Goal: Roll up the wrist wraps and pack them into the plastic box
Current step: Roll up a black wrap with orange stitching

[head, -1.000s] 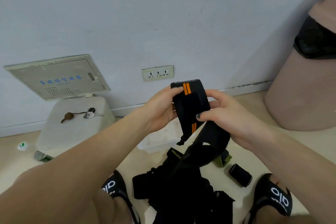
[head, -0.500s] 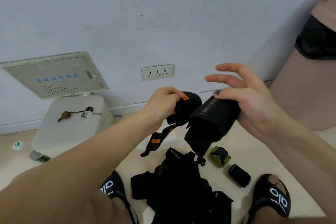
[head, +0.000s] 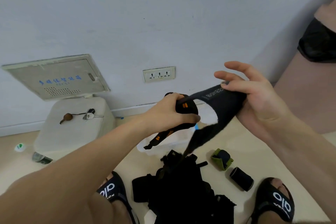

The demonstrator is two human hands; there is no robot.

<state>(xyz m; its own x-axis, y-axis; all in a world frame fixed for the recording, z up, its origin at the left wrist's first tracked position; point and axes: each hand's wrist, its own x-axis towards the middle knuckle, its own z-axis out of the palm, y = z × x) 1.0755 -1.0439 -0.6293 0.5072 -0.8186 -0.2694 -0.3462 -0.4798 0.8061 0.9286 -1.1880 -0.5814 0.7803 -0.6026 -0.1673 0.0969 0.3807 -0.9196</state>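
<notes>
My left hand (head: 169,112) grips the rolled-up end of a black wrist wrap with orange stripes (head: 187,108); a short tail of it hangs below. My right hand (head: 251,96) pinches the wide black band of the wrap (head: 223,102) between thumb and forefinger, other fingers spread. The band stretches between both hands and trails down to a pile of black wraps (head: 181,187) on the floor between my feet. A clear plastic box (head: 163,143) sits on the floor beneath my hands, mostly hidden. A rolled green wrap (head: 221,158) and a rolled black wrap (head: 241,178) lie on the right.
A white box (head: 72,129) with keys (head: 89,114) on top stands at the left by the wall. A wall socket (head: 159,74) is behind my hands. A large pinkish bin with a black liner (head: 309,87) fills the right side. My sandalled feet (head: 278,203) flank the pile.
My hands have moved apart: the right hand pulled the black band out to the right and higher, while the left hand keeps the rolled orange-striped end. The band is now drawn taut between them.
</notes>
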